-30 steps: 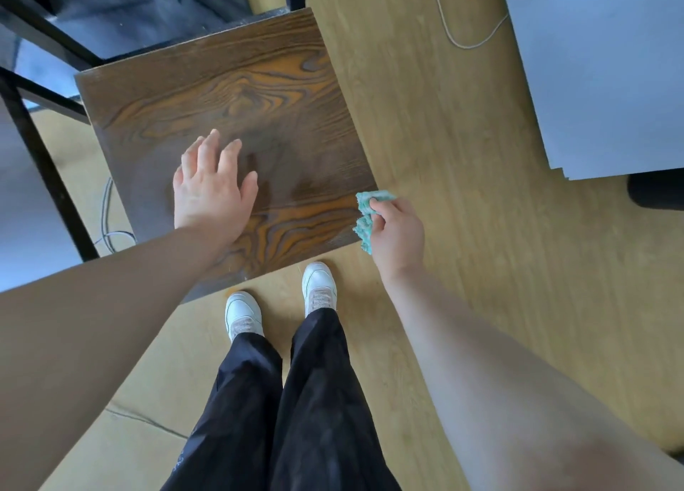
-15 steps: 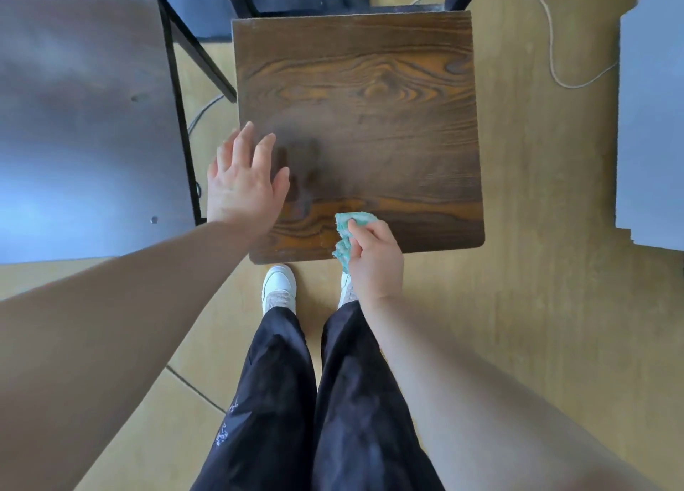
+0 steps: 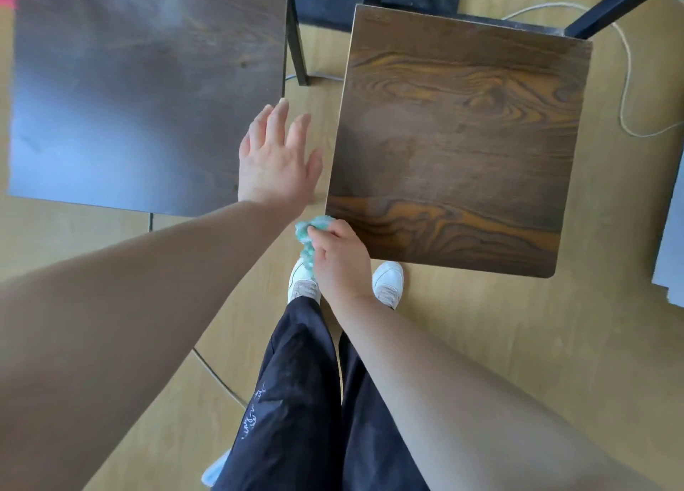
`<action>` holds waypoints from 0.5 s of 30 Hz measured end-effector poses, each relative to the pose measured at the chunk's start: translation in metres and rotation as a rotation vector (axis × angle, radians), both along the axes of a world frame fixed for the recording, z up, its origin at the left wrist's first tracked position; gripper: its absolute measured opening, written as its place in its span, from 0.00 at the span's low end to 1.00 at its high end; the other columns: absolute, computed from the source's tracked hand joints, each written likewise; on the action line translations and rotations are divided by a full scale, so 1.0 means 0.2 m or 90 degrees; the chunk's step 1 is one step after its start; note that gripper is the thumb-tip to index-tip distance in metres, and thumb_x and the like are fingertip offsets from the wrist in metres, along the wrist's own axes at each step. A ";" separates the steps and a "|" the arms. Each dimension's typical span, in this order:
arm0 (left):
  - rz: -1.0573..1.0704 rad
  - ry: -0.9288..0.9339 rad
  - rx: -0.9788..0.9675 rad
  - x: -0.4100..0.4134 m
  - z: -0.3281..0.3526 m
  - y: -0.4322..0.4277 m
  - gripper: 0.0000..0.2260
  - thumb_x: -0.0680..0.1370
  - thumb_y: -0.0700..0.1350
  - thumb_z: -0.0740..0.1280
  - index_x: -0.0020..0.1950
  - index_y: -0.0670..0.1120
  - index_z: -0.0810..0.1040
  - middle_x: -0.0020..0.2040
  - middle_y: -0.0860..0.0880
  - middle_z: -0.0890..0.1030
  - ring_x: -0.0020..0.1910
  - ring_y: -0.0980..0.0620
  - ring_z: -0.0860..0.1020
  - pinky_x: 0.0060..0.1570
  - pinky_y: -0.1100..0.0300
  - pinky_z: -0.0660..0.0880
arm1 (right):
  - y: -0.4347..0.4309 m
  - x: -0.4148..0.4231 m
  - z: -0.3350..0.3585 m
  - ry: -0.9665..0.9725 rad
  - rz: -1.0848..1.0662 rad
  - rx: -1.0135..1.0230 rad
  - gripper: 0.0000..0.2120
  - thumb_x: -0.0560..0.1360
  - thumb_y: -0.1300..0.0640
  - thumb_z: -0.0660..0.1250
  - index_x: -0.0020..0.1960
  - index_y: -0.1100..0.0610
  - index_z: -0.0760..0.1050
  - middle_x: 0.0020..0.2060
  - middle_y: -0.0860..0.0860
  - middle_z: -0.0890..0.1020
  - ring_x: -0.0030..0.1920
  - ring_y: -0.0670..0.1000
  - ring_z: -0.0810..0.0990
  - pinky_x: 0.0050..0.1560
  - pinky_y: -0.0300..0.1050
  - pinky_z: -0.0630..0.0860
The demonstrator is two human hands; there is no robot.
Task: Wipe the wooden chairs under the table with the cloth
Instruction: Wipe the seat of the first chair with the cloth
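Pale wood flooring point(image 3: 481, 342) fills my view. My right hand point(image 3: 338, 259) grips the bunched green cloth point(image 3: 309, 231) at the near left corner of the grained chair seat point(image 3: 455, 139). My left hand point(image 3: 275, 161) is flat, fingers spread, over the gap between it and a second, darker seat point(image 3: 140, 83). A white cable point(image 3: 624, 94) loops beyond.

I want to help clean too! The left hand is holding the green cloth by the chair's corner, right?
Not quite. The head view shows the right hand holding the cloth by the corner of the chair. The left hand is open and holds nothing.
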State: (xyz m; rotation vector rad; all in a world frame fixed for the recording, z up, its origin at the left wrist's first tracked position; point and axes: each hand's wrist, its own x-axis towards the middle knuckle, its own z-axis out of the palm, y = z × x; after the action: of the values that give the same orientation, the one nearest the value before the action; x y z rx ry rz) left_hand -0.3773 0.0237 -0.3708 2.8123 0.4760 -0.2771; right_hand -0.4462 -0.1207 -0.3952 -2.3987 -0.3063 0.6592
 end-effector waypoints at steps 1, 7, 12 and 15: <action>0.001 -0.002 -0.001 0.01 0.01 0.01 0.23 0.83 0.54 0.57 0.75 0.46 0.65 0.77 0.42 0.62 0.77 0.39 0.58 0.72 0.42 0.60 | -0.02 0.03 0.03 0.005 -0.021 0.018 0.13 0.76 0.67 0.64 0.58 0.60 0.81 0.49 0.53 0.78 0.48 0.54 0.77 0.47 0.41 0.73; 0.028 0.028 -0.010 0.14 0.02 0.01 0.24 0.83 0.56 0.54 0.77 0.49 0.62 0.79 0.44 0.60 0.78 0.42 0.54 0.74 0.43 0.57 | -0.23 0.49 0.12 -0.114 -0.159 0.030 0.11 0.76 0.64 0.67 0.57 0.60 0.83 0.47 0.53 0.80 0.47 0.50 0.80 0.50 0.31 0.70; 0.055 0.021 -0.031 0.26 0.00 0.03 0.24 0.83 0.56 0.55 0.77 0.49 0.62 0.79 0.44 0.60 0.78 0.42 0.54 0.74 0.44 0.57 | -0.30 1.08 0.10 -0.093 -0.282 -0.023 0.12 0.79 0.61 0.65 0.61 0.56 0.81 0.52 0.48 0.76 0.50 0.47 0.77 0.52 0.29 0.73; 0.057 0.022 -0.023 0.32 -0.01 0.05 0.24 0.83 0.57 0.54 0.77 0.49 0.62 0.79 0.44 0.60 0.78 0.43 0.54 0.74 0.43 0.57 | -0.25 1.29 0.06 -0.082 -0.290 -0.052 0.12 0.80 0.59 0.65 0.62 0.54 0.79 0.54 0.47 0.75 0.51 0.45 0.76 0.48 0.33 0.76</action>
State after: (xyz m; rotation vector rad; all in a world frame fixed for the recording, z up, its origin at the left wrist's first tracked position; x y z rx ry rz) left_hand -0.3133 0.0339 -0.3733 2.7461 0.5962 -0.3132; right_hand -0.1886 -0.1704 -0.3829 -2.4707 0.2180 0.3132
